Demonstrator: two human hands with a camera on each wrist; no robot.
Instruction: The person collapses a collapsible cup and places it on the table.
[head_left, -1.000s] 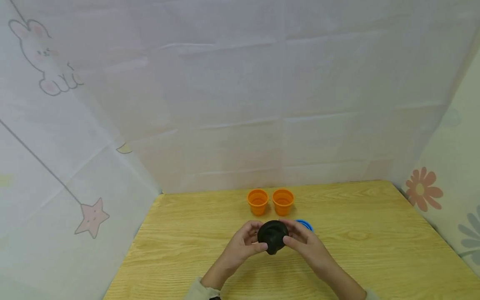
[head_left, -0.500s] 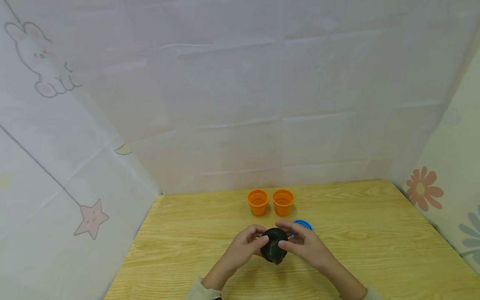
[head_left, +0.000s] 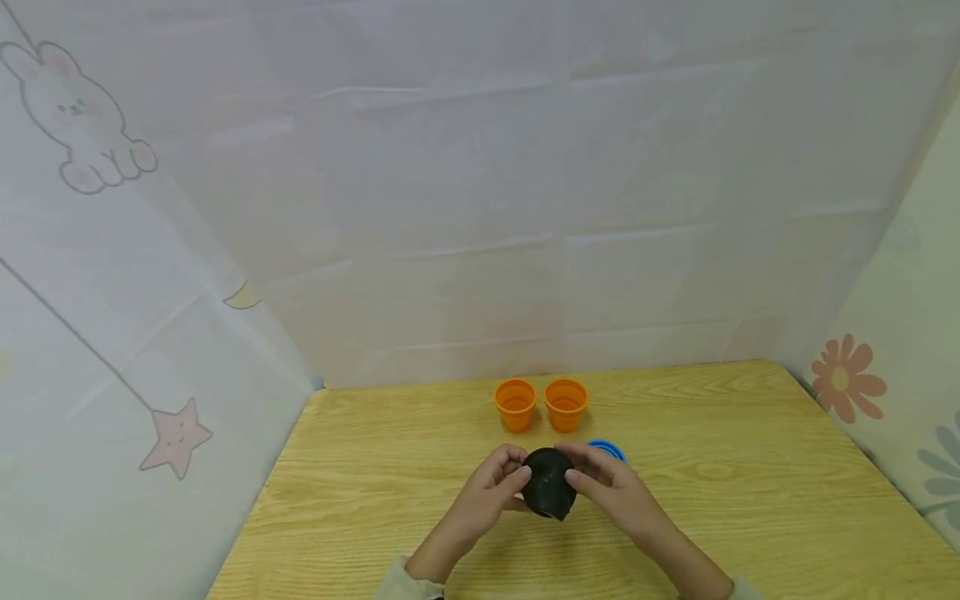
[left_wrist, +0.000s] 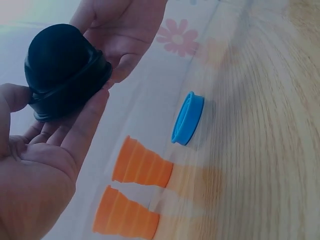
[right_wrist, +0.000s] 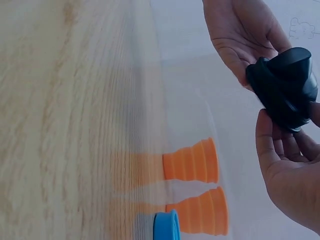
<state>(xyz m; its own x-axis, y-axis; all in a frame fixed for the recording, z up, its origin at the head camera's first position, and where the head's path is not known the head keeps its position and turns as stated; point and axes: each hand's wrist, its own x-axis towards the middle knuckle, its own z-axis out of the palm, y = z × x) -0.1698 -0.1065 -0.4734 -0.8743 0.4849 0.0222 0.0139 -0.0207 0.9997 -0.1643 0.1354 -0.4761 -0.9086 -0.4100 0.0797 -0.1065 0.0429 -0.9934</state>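
A black collapsible cup (head_left: 548, 483), its wall partly folded and bent out of round, is held above the table between both hands. From the left, my left hand (head_left: 482, 492) grips its side, thumb on the near face and fingers behind. My right hand (head_left: 611, 486) pinches the opposite side, its thumb near the upper edge. The left wrist view shows a rounded bulge rising from the black cup (left_wrist: 62, 70) above a ridged rim. Just beyond the right hand lies a blue collapsed cup (head_left: 607, 448), partly covered by the fingers in the head view.
Two orange ribbed cups, a left one (head_left: 515, 405) and a right one (head_left: 566, 404), stand upright side by side toward the back of the wooden table (head_left: 360, 467). Pale printed cloth (head_left: 450, 208) rises behind the table and along both sides.
The black cup has been turned and pressed between the hands, so its folded face and pointed lower edge look different. It dipped toward the person, then rose slightly. Orange cups stayed put.
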